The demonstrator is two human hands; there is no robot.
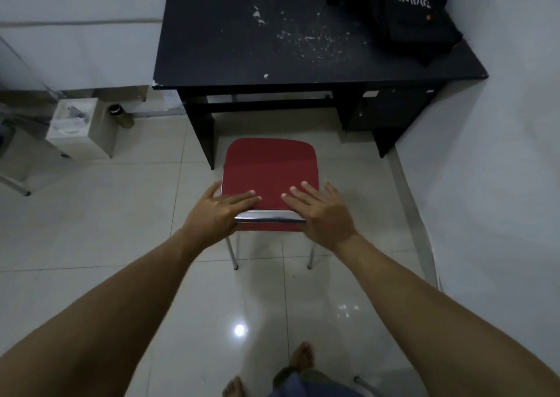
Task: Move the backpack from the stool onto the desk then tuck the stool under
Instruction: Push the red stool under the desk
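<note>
The black backpack [403, 14] lies on the far right corner of the black desk [242, 54], against the wall. The red stool [269, 169], with a chrome rim and thin metal legs, stands on the tiles in front of the desk's knee space, its far edge just short of the desk. My left hand [221, 211] lies flat on the stool's near left corner, fingers spread over the seat. At the near right corner rests my right hand [318, 211], fingers spread on the seat and palm over the chrome rim.
The desk has a left side panel [201, 127] and a drawer unit [391, 114] on the right, with an open gap between them. A white box [80, 130] and a dark bottle [121, 114] stand on the floor at the left. The white wall [500, 154] runs along the right.
</note>
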